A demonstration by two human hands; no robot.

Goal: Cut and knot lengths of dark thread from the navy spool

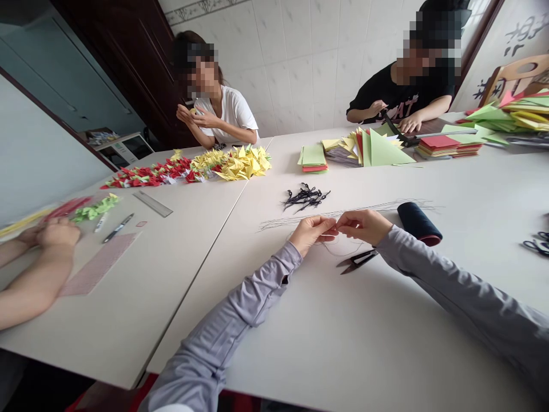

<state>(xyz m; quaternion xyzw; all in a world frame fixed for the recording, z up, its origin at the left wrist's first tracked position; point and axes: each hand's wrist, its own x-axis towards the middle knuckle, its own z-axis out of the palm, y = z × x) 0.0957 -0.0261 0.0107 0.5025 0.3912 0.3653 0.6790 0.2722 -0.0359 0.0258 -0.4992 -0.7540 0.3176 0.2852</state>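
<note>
My left hand (315,233) and my right hand (364,225) meet over the table, fingertips pinched close together. A thin dark thread (343,252) loops down below the fingers, and both hands appear to grip it. Just under my right wrist lie black thread snips (357,260). To the right of that wrist a dark navy thread spool (419,223) rests on its side. Behind my hands, long cut threads (283,222) stretch across the table. Farther back is a small heap of knotted black cord loops (306,197).
Folded yellow paper pieces (244,164) and red ones (150,173) line the far left. Paper stacks (313,158) stand at the back, near a person in black with a paper cutter (397,133). Another person's hands (58,232) rest at left near a ruler (153,203).
</note>
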